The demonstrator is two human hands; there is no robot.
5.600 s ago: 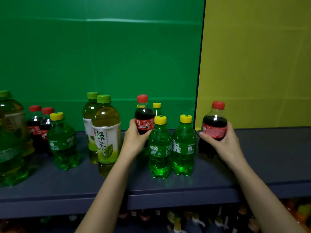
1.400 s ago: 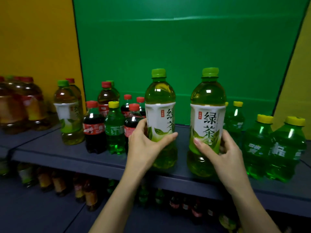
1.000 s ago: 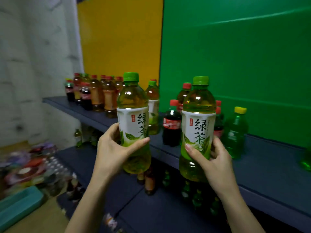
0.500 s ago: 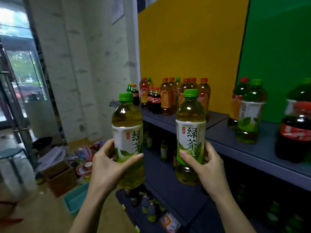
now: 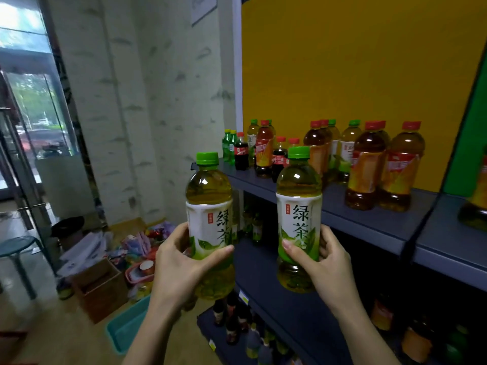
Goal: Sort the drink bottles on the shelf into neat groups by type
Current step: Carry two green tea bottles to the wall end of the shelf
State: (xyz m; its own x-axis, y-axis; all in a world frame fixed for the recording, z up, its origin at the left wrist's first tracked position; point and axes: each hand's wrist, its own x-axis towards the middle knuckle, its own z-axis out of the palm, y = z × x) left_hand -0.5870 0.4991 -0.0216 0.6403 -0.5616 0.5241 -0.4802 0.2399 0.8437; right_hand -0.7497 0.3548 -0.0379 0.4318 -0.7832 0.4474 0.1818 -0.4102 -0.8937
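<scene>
1. Left of centre, one green tea bottle (image 5: 209, 206) is held upright in the left hand (image 5: 179, 267); its label is wrapped by curled fingers, the thumb laid across the front.
2. Right of centre, a second green tea bottle (image 5: 299, 204) is gripped likewise by the right hand (image 5: 325, 262).
3. At right, red-capped tea bottles (image 5: 382, 167) are stood on the shelf (image 5: 369, 219); both held bottles are off it.

Daylight is admitted through the glass door (image 5: 34, 106) at the upper left of the frame, where the top panes are washed out to near white. The remainder is dimly and softly lit. Small white glints are carried on the shoulders of the left green tea bottle (image 5: 209, 206) and the right green tea bottle (image 5: 299, 206). The lower shelves (image 5: 276, 306) at the lower right are sunk in shadow, their contents barely resolved. Straight edges are bowed near the borders, and fine detail is smeared throughout.
</scene>
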